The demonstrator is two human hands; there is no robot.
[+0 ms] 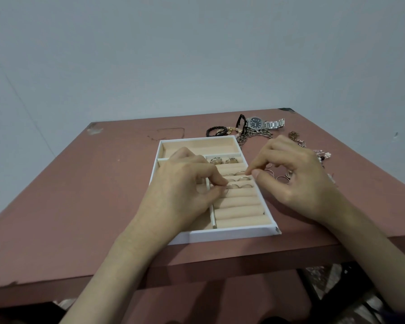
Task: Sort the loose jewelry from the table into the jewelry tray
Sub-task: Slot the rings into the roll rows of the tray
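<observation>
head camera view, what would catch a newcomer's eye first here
Two bare hands meet over the white jewelry tray mid-table: the left hand pinches at a ring in the padded ring rolls, and the right hand has its fingers together at the tray's right edge. Behind, at the far right of the reddish table, lies a silver wristwatch among dark bracelets and tangled chains.

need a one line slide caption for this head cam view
Left hand and right hand seat thin rings in a white, beige-lined jewelry tray on a reddish-brown table.
</observation>
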